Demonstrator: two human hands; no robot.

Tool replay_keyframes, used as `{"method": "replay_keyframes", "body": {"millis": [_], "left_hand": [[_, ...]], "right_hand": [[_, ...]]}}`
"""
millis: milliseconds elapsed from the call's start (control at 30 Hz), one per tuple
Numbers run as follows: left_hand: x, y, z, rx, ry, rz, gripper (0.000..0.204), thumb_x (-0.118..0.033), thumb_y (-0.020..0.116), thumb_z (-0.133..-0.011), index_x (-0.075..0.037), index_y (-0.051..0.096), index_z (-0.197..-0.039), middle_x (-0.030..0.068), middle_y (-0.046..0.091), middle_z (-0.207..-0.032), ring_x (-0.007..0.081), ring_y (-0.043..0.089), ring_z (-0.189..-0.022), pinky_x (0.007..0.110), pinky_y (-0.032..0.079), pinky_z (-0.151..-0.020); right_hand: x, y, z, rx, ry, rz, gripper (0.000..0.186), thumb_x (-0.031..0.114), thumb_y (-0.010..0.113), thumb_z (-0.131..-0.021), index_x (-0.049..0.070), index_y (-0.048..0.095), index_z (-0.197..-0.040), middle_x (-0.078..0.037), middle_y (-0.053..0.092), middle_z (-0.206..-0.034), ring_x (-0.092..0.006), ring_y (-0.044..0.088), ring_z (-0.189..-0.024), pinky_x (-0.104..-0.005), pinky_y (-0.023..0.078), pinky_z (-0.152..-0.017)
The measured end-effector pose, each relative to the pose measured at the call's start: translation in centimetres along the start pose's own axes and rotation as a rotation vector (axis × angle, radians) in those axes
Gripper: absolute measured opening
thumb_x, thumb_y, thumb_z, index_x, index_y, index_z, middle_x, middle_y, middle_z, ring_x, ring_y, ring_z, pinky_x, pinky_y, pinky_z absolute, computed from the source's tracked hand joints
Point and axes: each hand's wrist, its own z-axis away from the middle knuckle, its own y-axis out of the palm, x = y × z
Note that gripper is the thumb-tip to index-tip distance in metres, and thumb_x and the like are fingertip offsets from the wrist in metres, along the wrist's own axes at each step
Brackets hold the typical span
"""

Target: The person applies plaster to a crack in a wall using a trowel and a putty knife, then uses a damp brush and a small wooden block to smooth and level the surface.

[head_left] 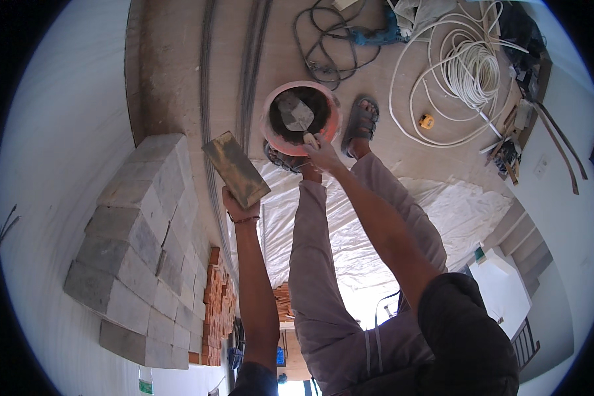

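Note:
My left hand [241,207] is closed at the lower end of a flat rectangular board [236,170], whose dark face has yellowish-brown smears. Whatever part of the board lies under my fingers is hidden. To its right, my right hand [323,156] grips the handle of a trowel [296,116]. The trowel's grey-smeared blade reaches into a round reddish bucket [268,125] on the floor. Dark shadow hides much of the bucket's inside. The bucket stands close in front of my sandalled feet, partly covering the left one.
Stacked grey blocks [135,244] and red bricks [216,310] line the left wall. Long dark bars [250,72] lie on the floor. Ahead are a blue power tool [379,34] with its cord, coiled white cable [470,76] and a yellow tape measure [427,121]. White sheeting [465,211] spreads behind my feet.

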Motion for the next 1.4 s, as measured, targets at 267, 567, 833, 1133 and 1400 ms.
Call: {"method": "replay_keyframes", "body": {"millis": [267,567,833,1133,1400], "left_hand": [[-3.7,1.2,-0.3,0.143,-0.09,-0.007,0.035,-0.03,0.04,-0.089,-0.008,0.057,-0.111,0.0088,0.063,-0.106,0.0264,0.06,-0.096,0.045,0.048,-0.084],[1.8,8.7,8.5,0.444,0.223,-0.834,0.053,-0.044,0.041,-0.093,-0.009,0.043,-0.133,0.0115,0.053,-0.128,0.032,0.053,-0.115,0.049,0.044,-0.096],[3.1,12.5,15.4,0.84,-0.203,0.124,0.051,-0.04,0.036,-0.097,-0.012,0.033,-0.14,0.0091,0.035,-0.145,0.0235,0.031,-0.134,0.04,0.028,-0.11],[0.5,9.7,18.1,0.352,0.111,-0.758,0.068,-0.056,0.046,-0.088,-0.008,0.036,-0.136,0.012,0.048,-0.131,0.0289,0.051,-0.115,0.046,0.047,-0.093],[-2.4,8.9,16.7,0.433,-0.284,0.114,0.059,-0.055,0.045,-0.088,-0.014,0.046,-0.13,0.0109,0.053,-0.124,0.0288,0.054,-0.109,0.055,0.048,-0.083]], "right_hand": [[8.6,-6.8,9.8,0.133,-0.291,0.296,0.051,0.03,0.066,-0.08,0.003,0.05,-0.12,-0.018,0.063,-0.097,-0.03,0.064,-0.086,-0.0396,0.049,-0.075],[18.7,-9.7,16.4,0.046,-1.048,0.498,0.052,0.011,0.075,-0.059,0.001,0.053,-0.105,-0.013,0.058,-0.075,-0.0318,0.059,-0.063,-0.0381,0.046,-0.057],[22.3,-7.1,14.3,0.107,-1.356,0.668,0.058,0.015,0.076,-0.053,0.003,0.054,-0.105,-0.01,0.055,-0.09,-0.0302,0.057,-0.081,-0.0415,0.044,-0.07],[20.9,-8.7,12.3,0.066,-1.368,0.728,0.06,0.002,0.075,-0.047,0.008,0.054,-0.103,-0.008,0.052,-0.097,-0.0283,0.055,-0.088,-0.0408,0.045,-0.073],[21.7,-15.6,15.5,-0.063,-1.124,0.913,0.053,0.016,0.075,-0.059,0.006,0.058,-0.108,-0.009,0.056,-0.095,-0.0262,0.057,-0.087,-0.0406,0.043,-0.075]]}}
